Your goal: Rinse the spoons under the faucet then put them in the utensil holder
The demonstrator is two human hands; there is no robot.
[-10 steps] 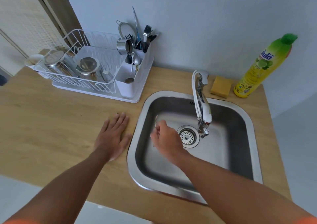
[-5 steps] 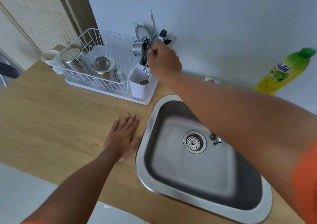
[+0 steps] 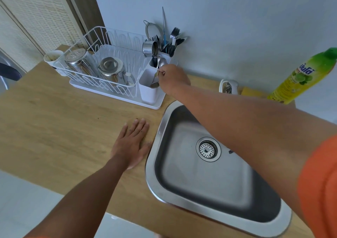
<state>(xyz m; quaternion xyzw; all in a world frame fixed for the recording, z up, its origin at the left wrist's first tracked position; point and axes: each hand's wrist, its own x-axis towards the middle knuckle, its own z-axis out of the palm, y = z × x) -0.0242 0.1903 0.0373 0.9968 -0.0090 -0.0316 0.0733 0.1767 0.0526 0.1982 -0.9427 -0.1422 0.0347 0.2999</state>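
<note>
From my head camera, my right hand is stretched out over the near compartment of the white holder, fingers pinched on the handle of a spoon. The spoon runs steeply, handle up at my fingertips and bowl down near the compartment's rim; whether the bowl touches the wall I cannot tell. A second spoon bowl stands up just behind my fingers, and I cannot tell if I hold that one too. The move, as I judge it, turns on this: the open compartment lies straight below the spoon, so its long axis only needs to go down, not sideways. My right hand is at the holder; my left hand is well apart from it, lying flat with fingers spread on the wooden counter, just beside the sink. The sink basin shows no spoons I can make out. The rack next to the holder carries steel cups. On the far right a yellow-green bottle bears blue lettering in a script I cannot read, with lime pictures.
</note>
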